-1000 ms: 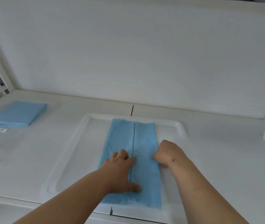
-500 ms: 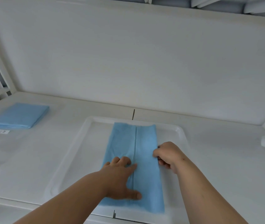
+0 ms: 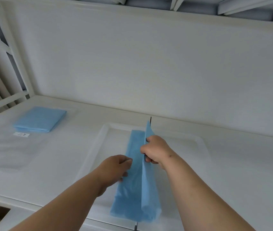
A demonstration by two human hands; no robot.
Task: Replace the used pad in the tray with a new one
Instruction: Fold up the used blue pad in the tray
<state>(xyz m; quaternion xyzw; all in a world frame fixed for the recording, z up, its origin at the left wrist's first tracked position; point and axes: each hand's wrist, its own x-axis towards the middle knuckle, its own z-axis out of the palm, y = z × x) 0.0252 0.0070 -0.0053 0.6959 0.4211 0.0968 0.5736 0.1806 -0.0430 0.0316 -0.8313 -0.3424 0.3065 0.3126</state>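
Two hands over the white tray (image 3: 199, 140), plenty of bare tray floor either side of the blue pad (image 3: 132, 197) lying down its middle, right hand (image 3: 155, 151) pinching the pad's raised flap, left hand (image 3: 114, 169) gripping its left edge

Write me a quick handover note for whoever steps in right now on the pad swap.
Right hand: pinches the top flap of the blue pad, lifted upright along the fold.
Left hand: fingers curled at the pad's left edge, appears to grip a layer.
Pad lies lengthwise, still folded narrow, in the middle of the white tray.
A folded stack of blue pads sits on the table, far left, with a small label beside it.
Done: pad placed in tray, unfolding begun.
Left: open both flaps out, spread the pad flat over the tray.
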